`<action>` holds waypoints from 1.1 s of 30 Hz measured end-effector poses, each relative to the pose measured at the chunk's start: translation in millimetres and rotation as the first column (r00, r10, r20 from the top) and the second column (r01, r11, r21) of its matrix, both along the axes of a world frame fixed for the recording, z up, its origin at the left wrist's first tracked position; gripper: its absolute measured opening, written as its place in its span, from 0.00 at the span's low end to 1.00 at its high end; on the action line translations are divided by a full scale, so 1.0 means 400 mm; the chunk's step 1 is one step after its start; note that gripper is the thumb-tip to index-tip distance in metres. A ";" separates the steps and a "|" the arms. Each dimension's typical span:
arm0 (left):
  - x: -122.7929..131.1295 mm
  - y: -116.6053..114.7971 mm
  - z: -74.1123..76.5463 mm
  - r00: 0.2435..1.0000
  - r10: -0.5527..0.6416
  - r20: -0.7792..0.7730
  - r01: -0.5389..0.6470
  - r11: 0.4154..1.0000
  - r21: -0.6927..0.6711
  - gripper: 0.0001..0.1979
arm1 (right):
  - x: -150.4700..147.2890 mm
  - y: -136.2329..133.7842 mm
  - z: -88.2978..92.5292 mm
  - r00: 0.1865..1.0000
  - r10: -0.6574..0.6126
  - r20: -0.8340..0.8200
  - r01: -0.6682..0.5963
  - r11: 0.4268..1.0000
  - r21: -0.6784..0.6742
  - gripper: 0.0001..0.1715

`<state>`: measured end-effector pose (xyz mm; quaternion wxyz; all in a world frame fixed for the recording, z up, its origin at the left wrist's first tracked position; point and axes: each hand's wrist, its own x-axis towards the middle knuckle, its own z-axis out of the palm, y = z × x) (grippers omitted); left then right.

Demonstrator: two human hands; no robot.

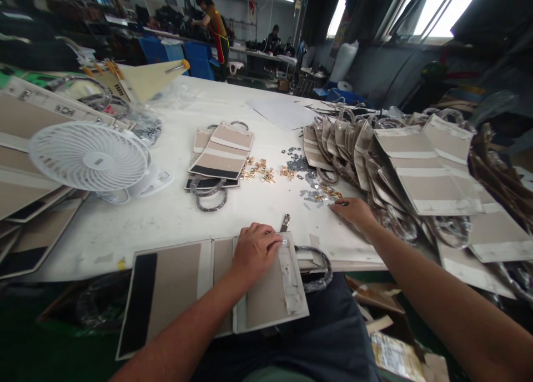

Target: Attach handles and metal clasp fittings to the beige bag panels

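A beige bag panel with a dark strip lies unfolded across my lap and the table's front edge. My left hand is closed on its upper edge, fingertips by a small hole in the pale strip. Just beyond that edge sits a metal clasp piece. The panel's plastic-wrapped handle sticks out to the right. Farther right, my right hand is at the table with its fingers pinched together; what they hold is too small to make out. Beside its fingertips lie gold fittings and thin grey metal plates.
A white fan stands at left by stacked panels. A small panel pile lies mid-table near more gold fittings. Many bag panels crowd the right. An open carton is below. A person works behind.
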<state>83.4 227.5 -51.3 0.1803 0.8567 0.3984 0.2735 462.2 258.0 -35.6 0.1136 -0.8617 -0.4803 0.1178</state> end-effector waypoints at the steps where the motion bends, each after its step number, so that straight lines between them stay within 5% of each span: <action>1: 0.000 -0.001 0.000 1.000 0.001 0.000 -0.001 1.000 -0.001 0.06 | -0.007 0.001 0.002 1.000 0.002 0.014 -0.002 1.000 0.002 0.21; 11: -0.002 -0.009 -0.015 1.000 0.007 -0.007 -0.007 1.000 0.001 0.04 | -0.067 0.018 0.057 0.994 0.044 -0.105 -0.045 0.999 -0.011 0.12; 14: -0.001 -0.011 -0.016 1.000 0.006 -0.009 -0.006 1.000 0.002 0.05 | -0.140 -0.042 0.102 0.955 0.100 -0.279 -0.101 0.995 0.012 0.18; 17: 0.002 -0.013 -0.016 1.000 -0.001 -0.012 0.001 1.000 0.009 0.06 | -0.263 -0.147 0.138 0.822 0.206 -0.531 -0.202 0.977 0.066 0.26; 19: 0.003 -0.014 -0.016 1.000 0.001 -0.018 -0.001 1.000 0.012 0.06 | -0.353 -0.217 0.146 0.756 0.197 -0.624 -0.233 0.972 0.026 0.23; 25: 0.002 -0.018 -0.013 1.000 -0.001 -0.020 0.001 1.000 0.009 0.06 | -0.499 -0.301 0.103 0.663 0.053 -0.747 -0.162 0.984 -0.074 0.15; 33: 0.001 -0.019 -0.016 1.000 0.005 -0.018 -0.004 1.000 0.003 0.06 | -0.492 -0.300 0.055 0.805 0.202 -0.558 -0.262 0.965 -0.027 0.12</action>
